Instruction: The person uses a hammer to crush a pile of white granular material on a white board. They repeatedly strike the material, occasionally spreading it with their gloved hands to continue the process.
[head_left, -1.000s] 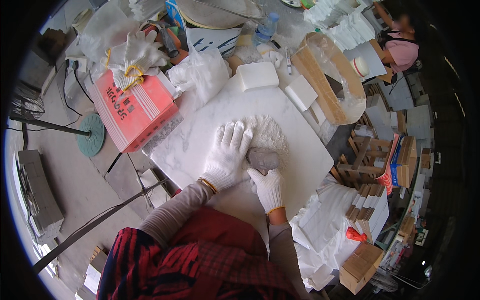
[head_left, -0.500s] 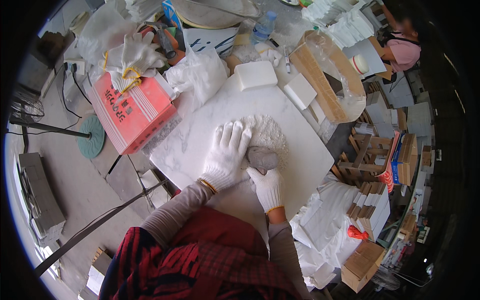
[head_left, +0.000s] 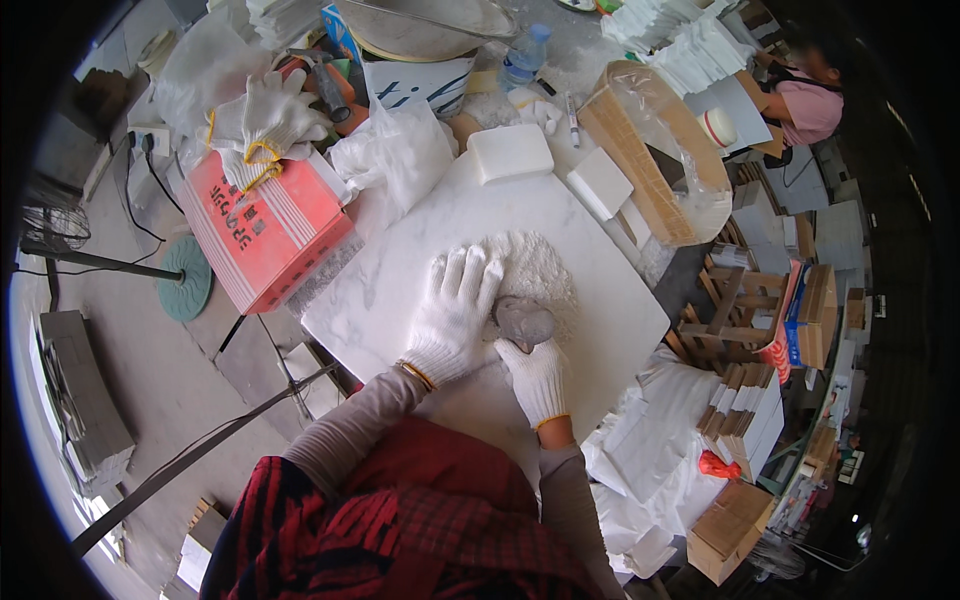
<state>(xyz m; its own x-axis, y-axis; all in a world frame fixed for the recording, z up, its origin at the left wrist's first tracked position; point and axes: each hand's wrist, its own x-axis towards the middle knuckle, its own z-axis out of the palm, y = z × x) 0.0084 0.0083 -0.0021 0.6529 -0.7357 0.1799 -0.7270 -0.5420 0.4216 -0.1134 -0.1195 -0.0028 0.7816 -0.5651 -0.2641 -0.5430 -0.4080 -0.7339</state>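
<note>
Both my hands wear white knit gloves and rest over a white, grey-veined marble slab (head_left: 610, 335). My left hand (head_left: 450, 312) lies flat on it, fingers stretched forward and side by side. Just to its right, my right hand (head_left: 538, 382) is closed on the near end of a rounded grey lump (head_left: 526, 320), stone-like in look; its exact kind I cannot make out. The grip's underside is hidden. Around the lump's far side spreads coarse white powder (head_left: 535, 258), reaching the left fingertips.
Along the slab's far side are a white block (head_left: 510, 153), a white plastic bag (head_left: 395, 150) and a long open cardboard box (head_left: 640, 150). A red box (head_left: 260, 225) bearing spare gloves (head_left: 265, 115) stands left. A person (head_left: 808, 105) in pink is at far right.
My hands and the grey lump keep nearly the same place, with only a slight shift of the view. The person at far right has lowered a raised arm.
</note>
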